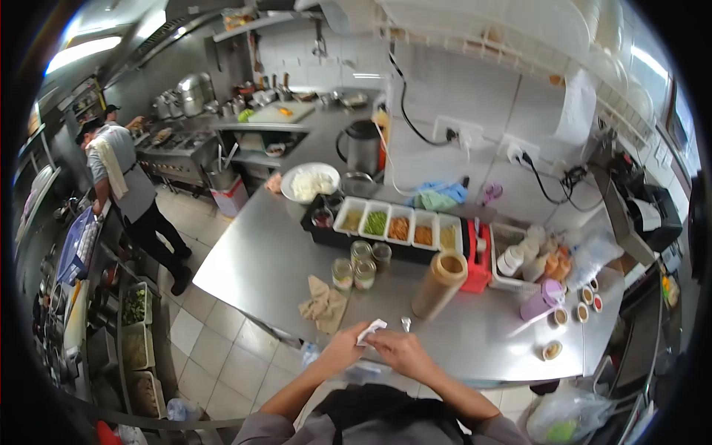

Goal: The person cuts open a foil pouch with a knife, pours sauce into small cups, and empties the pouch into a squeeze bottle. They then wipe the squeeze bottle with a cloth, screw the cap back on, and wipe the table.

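Note:
A small white piece, paper or thin cloth (371, 331), is pinched between my two hands at the table's front edge. My left hand (347, 348) closes on its left side. From the right, my right hand (400, 351) grips the same piece with bent fingers. Just beyond my right hand lies a small shiny metal item (406, 323), too small to name. A crumpled tan cloth (323, 304) rests left of my hands. Behind them stands a tall light-brown bottle or tumbler (440, 285). Several glass jars (362, 272) are grouped near the cloth.
A black rack holds white containers (399, 228) of toppings, with a red box (479, 256) beside it. To the right are a basket of squeeze bottles (510, 261), a purple bottle (543, 300) and small cups (560, 317). A person (122, 174) stands at the left counter.

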Motion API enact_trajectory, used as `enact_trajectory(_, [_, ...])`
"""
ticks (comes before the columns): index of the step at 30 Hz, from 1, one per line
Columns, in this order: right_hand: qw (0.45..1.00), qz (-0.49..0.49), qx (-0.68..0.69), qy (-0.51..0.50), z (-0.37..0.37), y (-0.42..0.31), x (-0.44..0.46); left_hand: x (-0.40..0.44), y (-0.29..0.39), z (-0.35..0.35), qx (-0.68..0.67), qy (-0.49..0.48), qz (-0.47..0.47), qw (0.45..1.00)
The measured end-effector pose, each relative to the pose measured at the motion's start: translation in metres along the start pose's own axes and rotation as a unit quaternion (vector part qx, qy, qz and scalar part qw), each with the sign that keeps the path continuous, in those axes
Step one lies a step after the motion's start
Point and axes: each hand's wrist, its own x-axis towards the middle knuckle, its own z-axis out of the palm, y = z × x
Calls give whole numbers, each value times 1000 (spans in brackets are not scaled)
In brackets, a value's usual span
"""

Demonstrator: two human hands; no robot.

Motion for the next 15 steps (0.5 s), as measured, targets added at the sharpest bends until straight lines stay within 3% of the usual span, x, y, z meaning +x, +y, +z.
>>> enact_trajectory(1, [996, 71, 43, -22, -6, -3, -6, -11, -6, 8, -10, -8, -23, 1000])
enact_trajectory(3, [994, 80, 50, 56, -11, 16, -27, -24, -21, 26, -14, 1, -75, 997])
enact_trajectory(5, [961, 83, -70, 255, -36, 41, -46, -18, -41, 45, -36, 79, -58, 995])
enact_trajectory(6, [919, 138, -42, 366, -49, 53, -51, -10, -50, 51, -44, 122, -48, 990])
enact_trajectory(7, [901, 179, 44, 392, -66, 84, -59, 3, -52, 65, -70, 166, -51, 982])
enact_trajectory(9, [908, 93, 115, 392, -93, 99, -30, 38, -48, 100, -111, 215, -54, 969])
enact_trajectory(11, [958, 56, 167, 224, -101, 138, -17, 69, -44, 134, -150, 225, -58, 961])
enact_trajectory(13, [966, 60, 200, 153, -92, 153, -10, 92, -40, 161, -131, 245, -62, 959])
enact_trajectory(15, [955, 82, 262, 115, -86, 163, -4, 98, -32, 175, -202, 290, -63, 933])
